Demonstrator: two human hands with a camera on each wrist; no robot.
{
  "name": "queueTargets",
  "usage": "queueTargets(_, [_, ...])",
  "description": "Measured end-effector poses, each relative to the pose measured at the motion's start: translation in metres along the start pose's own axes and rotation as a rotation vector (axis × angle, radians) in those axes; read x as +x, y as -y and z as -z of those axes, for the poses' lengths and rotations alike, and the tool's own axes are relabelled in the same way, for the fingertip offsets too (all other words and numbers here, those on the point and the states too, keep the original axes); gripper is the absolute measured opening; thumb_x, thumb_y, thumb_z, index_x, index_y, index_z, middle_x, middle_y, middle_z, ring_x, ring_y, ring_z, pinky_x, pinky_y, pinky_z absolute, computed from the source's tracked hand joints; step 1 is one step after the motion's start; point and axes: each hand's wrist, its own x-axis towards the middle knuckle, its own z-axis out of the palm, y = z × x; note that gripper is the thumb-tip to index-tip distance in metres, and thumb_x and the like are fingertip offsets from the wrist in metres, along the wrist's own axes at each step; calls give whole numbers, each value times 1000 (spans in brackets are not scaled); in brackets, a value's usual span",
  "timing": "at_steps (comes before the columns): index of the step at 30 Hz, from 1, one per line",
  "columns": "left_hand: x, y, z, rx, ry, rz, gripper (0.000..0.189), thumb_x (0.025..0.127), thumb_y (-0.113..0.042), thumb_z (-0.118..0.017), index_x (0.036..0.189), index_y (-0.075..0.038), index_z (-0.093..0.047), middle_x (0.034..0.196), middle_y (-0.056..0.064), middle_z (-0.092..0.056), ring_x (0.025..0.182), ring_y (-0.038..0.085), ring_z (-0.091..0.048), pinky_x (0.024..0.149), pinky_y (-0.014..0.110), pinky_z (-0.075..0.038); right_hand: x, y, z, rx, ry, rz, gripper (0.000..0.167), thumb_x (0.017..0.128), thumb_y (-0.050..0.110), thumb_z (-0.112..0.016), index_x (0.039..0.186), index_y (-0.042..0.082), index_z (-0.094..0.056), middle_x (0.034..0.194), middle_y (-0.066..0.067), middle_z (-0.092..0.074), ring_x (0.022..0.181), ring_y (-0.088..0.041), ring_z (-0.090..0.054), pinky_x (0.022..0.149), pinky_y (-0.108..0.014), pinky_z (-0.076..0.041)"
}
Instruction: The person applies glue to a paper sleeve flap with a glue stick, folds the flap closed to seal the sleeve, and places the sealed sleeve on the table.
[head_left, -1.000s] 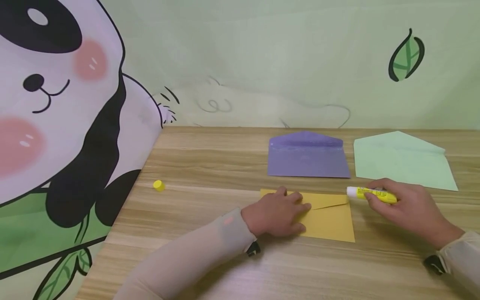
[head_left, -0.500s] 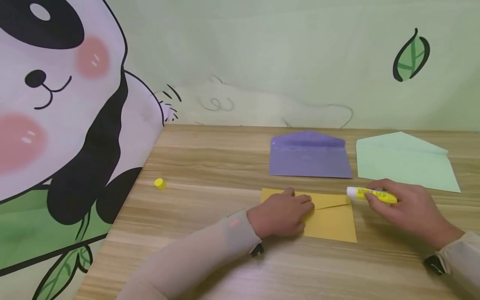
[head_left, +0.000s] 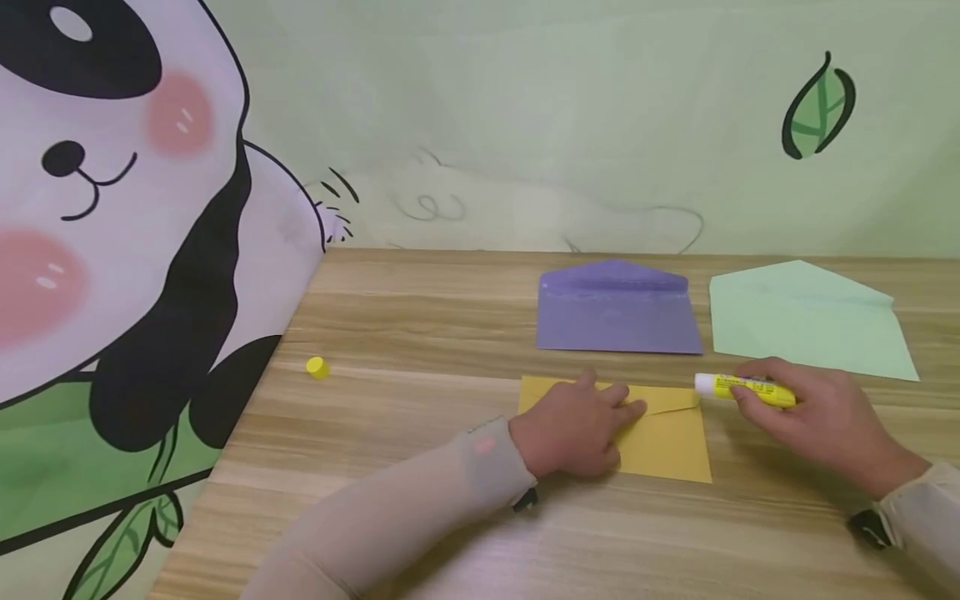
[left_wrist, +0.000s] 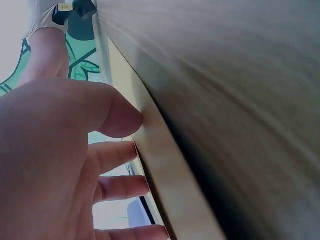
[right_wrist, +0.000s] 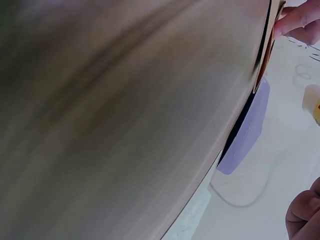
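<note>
A yellow envelope [head_left: 666, 446] lies on the table with its flap folded down along the upper edge. My left hand [head_left: 573, 427] rests on its left part, covering some of the flap. In the left wrist view, the thumb [left_wrist: 120, 117] and extended fingers touch the paper with their tips. To the right, my right hand [head_left: 832, 421] grips an uncapped yellow glue stick [head_left: 753, 390]. Its white end points left, near the envelope's upper right corner. Only a bit of the glue stick [right_wrist: 317, 112] shows at the right edge of the right wrist view.
A purple envelope [head_left: 618, 323] and a pale green envelope [head_left: 806, 329], both with flaps raised, lie farther back. The yellow cap [head_left: 318, 367] sits near the table's left edge. A backdrop with a panda drawing [head_left: 202, 250] stands behind and left of the table.
My left hand has slid a little to the right across the yellow envelope's flap. The right hand and the glue stick have stayed nearly still.
</note>
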Motion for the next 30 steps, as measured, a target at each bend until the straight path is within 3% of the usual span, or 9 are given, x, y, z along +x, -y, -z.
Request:
queueTargets(7, [7, -3, 6, -3, 33, -1, 61, 94, -46, -52, 152, -34, -41, 148, -7, -45, 113, 26, -53, 57, 31, -48, 2, 2, 3, -19, 21, -21, 24, 69, 12, -84, 90, 18, -73, 69, 7, -67, 51, 5, -36, 46, -14, -32])
queueTargets(12, [9, -4, 11, 29, 25, -16, 64, 94, -67, -50, 146, -31, -50, 135, -6, -52, 103, 22, -55, 59, 32, -52, 7, 5, 5, -18, 29, -16, 24, 69, 12, -84, 89, 18, -73, 68, 9, -65, 51, 3, -39, 47, -14, -34])
queueTargets(14, [9, -5, 13, 73, 15, -38, 69, 92, -72, -49, 145, -29, -51, 131, -5, -54, 101, 18, -54, 65, 30, -53, 8, 4, 5, -11, 18, -5, 24, 68, 12, -84, 89, 18, -73, 67, 9, -65, 51, 4, -39, 47, -14, -34])
queueTargets(19, [9, -6, 13, 187, -22, -108, 70, 92, -70, -50, 144, -23, -54, 131, -6, -52, 100, 12, -50, 82, 22, -50, 8, 4, 5, 5, 1, -1, 27, 66, 11, -84, 89, 19, -74, 68, 9, -66, 53, 5, -39, 48, -14, -35])
queueTargets(24, [14, -7, 11, 168, -43, -159, 67, 91, -67, -57, 137, -18, -56, 130, -6, -53, 100, 13, -52, 86, 22, -49, 5, 6, 6, 3, 16, -34, 27, 66, 10, -86, 90, 19, -74, 69, 9, -67, 53, 4, -40, 48, -14, -35])
queueTargets(30, [30, -9, 21, 120, 93, -138, 76, 84, -67, -67, 143, -21, -49, 127, -7, -50, 98, 12, -48, 89, 22, -42, 10, 6, 5, 2, 16, 10, 25, 67, 12, -84, 89, 19, -74, 69, 11, -66, 50, 6, -34, 48, -13, -34])
